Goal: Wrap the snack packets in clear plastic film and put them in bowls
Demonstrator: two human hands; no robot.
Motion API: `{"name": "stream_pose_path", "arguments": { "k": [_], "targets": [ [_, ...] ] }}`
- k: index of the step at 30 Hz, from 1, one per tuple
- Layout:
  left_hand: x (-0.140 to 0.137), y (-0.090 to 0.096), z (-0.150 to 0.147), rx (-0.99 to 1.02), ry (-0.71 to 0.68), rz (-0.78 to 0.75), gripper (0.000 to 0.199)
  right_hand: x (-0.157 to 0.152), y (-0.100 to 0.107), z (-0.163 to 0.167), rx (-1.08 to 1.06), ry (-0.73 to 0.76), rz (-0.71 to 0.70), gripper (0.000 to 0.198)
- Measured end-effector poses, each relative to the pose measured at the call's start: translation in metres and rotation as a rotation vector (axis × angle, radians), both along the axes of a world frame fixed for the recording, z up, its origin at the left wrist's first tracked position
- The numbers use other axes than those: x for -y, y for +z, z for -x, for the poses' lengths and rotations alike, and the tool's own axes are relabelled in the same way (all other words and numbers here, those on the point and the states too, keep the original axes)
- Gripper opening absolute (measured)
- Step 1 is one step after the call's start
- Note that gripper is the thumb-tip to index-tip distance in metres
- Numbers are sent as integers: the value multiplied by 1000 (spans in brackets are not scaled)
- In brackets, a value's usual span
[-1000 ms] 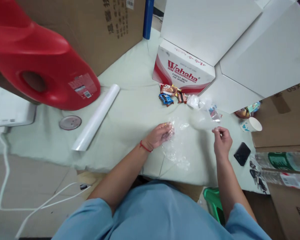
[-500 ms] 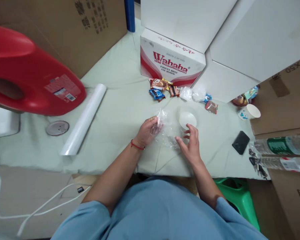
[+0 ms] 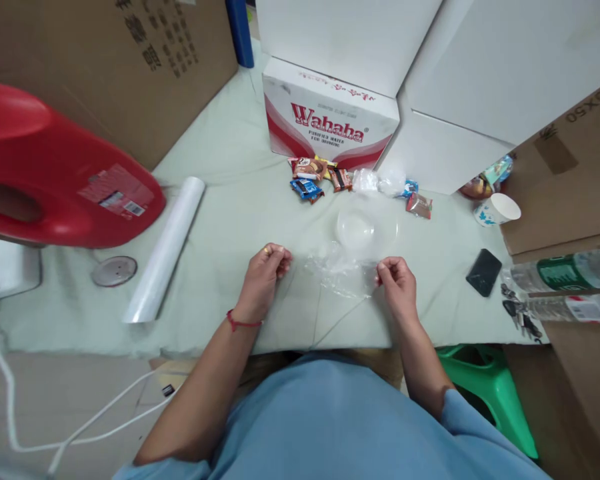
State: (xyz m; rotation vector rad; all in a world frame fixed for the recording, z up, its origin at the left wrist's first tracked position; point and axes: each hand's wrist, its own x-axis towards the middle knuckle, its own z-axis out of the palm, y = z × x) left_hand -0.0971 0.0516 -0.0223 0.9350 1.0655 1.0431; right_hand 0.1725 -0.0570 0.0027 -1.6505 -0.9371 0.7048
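A crinkled clear plastic bag (image 3: pixel 347 273) lies spread over the table in front of me. My right hand (image 3: pixel 399 283) pinches its right edge between thumb and fingers. My left hand (image 3: pixel 266 277), with a ring and a red cord bracelet, is closed in a pinch left of the bag. A visible gap separates it from the plastic, and what it holds, if anything, is too small to make out. Just beyond the bag sits a round translucent container (image 3: pixel 356 230), its outline blurred by clear plastic around it.
Wrapped snacks (image 3: pixel 307 190) lie before a Wahaba-style printed water carton (image 3: pixel 330 123). On the left are a white roll (image 3: pixel 167 250), a round lid (image 3: pixel 114 271) and a red jug (image 3: pixel 95 193). A paper cup (image 3: pixel 497 210), black phone-like object (image 3: pixel 484 272), keys (image 3: pixel 523 317) and bottles (image 3: pixel 563 273) stand right.
My left hand has left the plastic's bunched part and moved left. My right hand has closed from spread fingers onto the bag's edge. The bag now lies flatter, nearer the right hand.
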Motion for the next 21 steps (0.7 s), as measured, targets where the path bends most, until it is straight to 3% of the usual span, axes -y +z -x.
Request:
{"name": "stream_pose_path", "arguments": {
  "k": [3,6,10,12,14,18,21],
  "targets": [
    [5,-2,6,-81,26,-68,32,11,0,1,-109,49,51,29],
    [8,0,-4,-99,-52,-113,43,15,3,2,-122,113,66,32],
    [6,11,-27,-183,-269,-57,57,16,9,1,-128,161,54,33],
    [6,16,-33,-230,-444,-83,49,18,12,-3,-162,156,53,34],
    [8,19,-32,-230,-533,-107,40,23,13,-10,-192,131,55,35],
    [19,14,-16,-180,-305,-33,39,37,7,-32,-203,128,131,37],
    [31,9,-5,-155,-206,36,38,45,2,-48,-41,303,270,37]
  ]
}}
